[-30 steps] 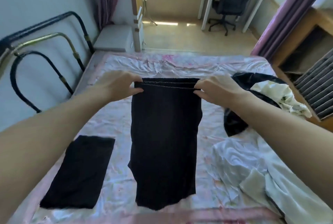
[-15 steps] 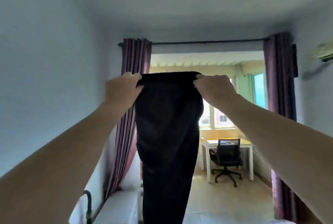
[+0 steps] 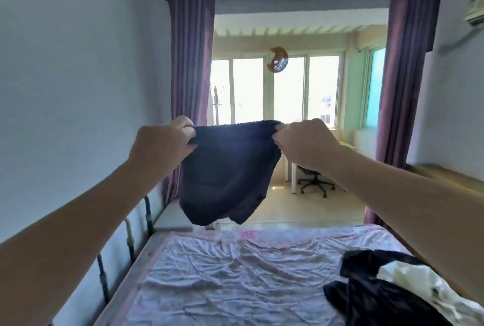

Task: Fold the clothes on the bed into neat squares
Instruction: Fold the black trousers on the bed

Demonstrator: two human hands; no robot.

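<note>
Hands lifting dark garment [image 3: 227,171] above the bed [image 3: 235,273], fold not finished.

Left hand [image 3: 163,143] and right hand [image 3: 305,141] each pinch one top corner of the garment, which hangs in the air above the far end of the bed, clear of the sheet. It looks like soft, thick knit fabric, doubled and uneven at the lower edge, so I judge it still needs folding. On the near right part of the bed lies an unfolded pile [image 3: 387,289] of shiny black and cream cloth. The pale sheet is thin and much wrinkled.
</note>
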